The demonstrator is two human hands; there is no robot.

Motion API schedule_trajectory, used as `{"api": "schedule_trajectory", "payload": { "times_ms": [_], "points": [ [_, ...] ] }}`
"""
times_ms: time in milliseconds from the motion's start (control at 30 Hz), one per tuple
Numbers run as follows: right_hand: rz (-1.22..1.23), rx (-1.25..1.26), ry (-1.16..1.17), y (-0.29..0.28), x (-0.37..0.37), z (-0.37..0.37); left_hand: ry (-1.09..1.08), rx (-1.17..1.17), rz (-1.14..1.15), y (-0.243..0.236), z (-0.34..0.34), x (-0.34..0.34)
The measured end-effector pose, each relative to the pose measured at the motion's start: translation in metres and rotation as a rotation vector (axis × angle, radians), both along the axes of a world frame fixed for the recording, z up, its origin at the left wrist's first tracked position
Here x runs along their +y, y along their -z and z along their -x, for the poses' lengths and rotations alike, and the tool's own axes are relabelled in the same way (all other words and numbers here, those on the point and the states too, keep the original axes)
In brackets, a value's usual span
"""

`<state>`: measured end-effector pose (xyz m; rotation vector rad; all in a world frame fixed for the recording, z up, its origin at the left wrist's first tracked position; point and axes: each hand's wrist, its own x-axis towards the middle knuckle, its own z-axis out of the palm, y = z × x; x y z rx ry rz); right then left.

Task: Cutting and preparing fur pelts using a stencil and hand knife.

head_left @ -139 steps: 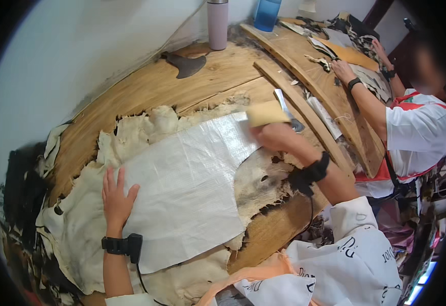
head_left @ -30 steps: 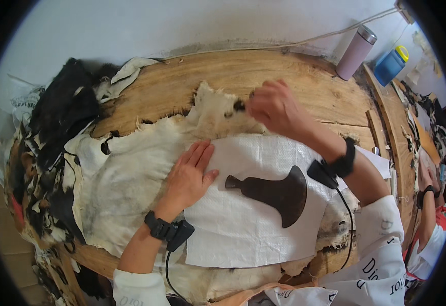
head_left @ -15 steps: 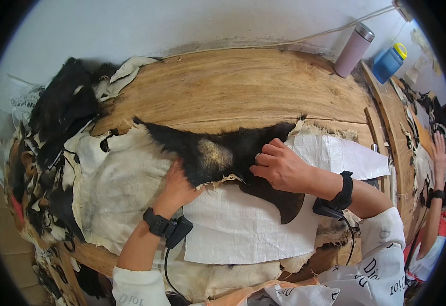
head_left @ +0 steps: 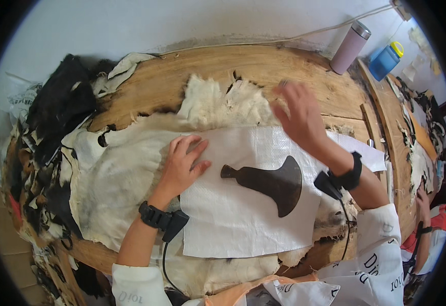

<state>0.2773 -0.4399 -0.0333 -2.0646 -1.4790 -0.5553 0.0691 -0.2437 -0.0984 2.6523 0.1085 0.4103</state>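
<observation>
My left hand (head_left: pixel 183 166) rests with fingers apart at the left edge of a white woven-plastic sheet (head_left: pixel 243 234), which lies over a pale hide (head_left: pixel 110 183). On the sheet, between my hands, lies a dark metal blade (head_left: pixel 271 183) with a fan-shaped edge and short neck. My right hand (head_left: pixel 299 112) is raised above the sheet's upper part, motion-blurred, its fingers apart with nothing visible in them. A ragged cream hide flap (head_left: pixel 218 102) spreads beyond the sheet onto the wooden table (head_left: pixel 151 92).
Black and mottled hide scraps (head_left: pixel 59 107) are heaped at left. A pink flask (head_left: pixel 350 48) and blue bottle (head_left: pixel 385 62) stand at back right. Wooden planks (head_left: pixel 386 132) run down the right side, where a co-worker's arm (head_left: pixel 423 214) and more scraps show.
Half a second ago both hands were at a black fur flap covering the blade. That fur side is gone from view, cream hide shows farther back, the blade is uncovered and my right hand has risen.
</observation>
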Motion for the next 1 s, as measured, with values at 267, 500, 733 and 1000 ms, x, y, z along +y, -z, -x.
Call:
{"api": "schedule_trajectory", "payload": {
  "times_ms": [267,500,733,1000],
  "points": [
    [0.486,0.267,-0.267,0.039,-0.033,0.076,0.061,0.016,-0.047,0.014,-0.003,0.013],
    [0.266,0.07,-0.165,0.057,-0.007,0.046,0.059,-0.024,-0.075,0.019,-0.011,0.028],
    [0.25,0.09,-0.285,0.046,-0.027,0.097,0.05,0.045,0.016,0.008,0.001,0.022],
    [0.25,0.32,-0.51,0.016,-0.105,0.152,0.499,0.297,-0.126,-0.059,0.11,-0.077]
  ]
}}
